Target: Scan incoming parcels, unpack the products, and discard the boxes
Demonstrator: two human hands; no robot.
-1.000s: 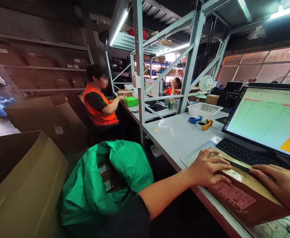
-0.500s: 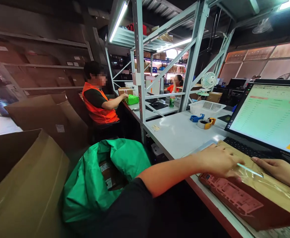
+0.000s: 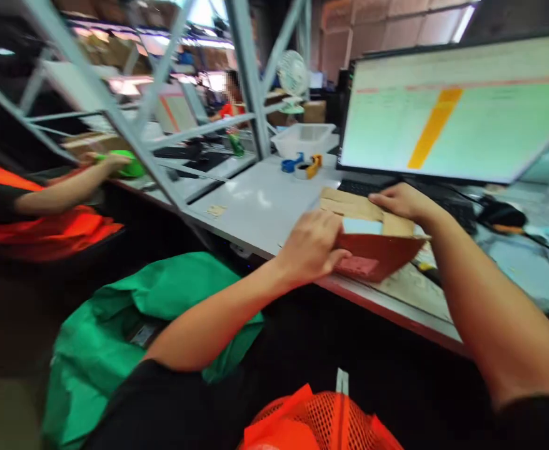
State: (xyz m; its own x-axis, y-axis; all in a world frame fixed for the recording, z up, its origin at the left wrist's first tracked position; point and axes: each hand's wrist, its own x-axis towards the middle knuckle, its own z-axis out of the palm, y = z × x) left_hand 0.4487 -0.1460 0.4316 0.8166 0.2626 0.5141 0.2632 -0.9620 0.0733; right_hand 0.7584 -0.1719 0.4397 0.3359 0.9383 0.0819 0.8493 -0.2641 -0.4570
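Note:
A brown cardboard box (image 3: 389, 253) sits at the front edge of the white desk, its tan top side (image 3: 349, 205) facing up and a printed label (image 3: 361, 265) on its near side. My left hand (image 3: 309, 244) grips the box's left end, thumb on the near side and fingers over the top. On the far right of the top, my right hand (image 3: 406, 203) closes over the edge with its thumb along the cardboard; its other fingers are partly hidden. A pale, shiny patch shows on the top between both hands.
Behind the box stand a monitor (image 3: 448, 119) and a keyboard (image 3: 462, 209). Tape dispensers (image 3: 305, 165) lie by a white basket (image 3: 302, 139). A green bag (image 3: 162, 294) is below on the left. Beyond the shelf post, a co-worker's arm (image 3: 68, 190) reaches to a bright green item (image 3: 131, 164).
My view has swung right, so the monitor and both forearms show more fully. My left hand has shifted from the box's top to its left end; my right hand stays on the box.

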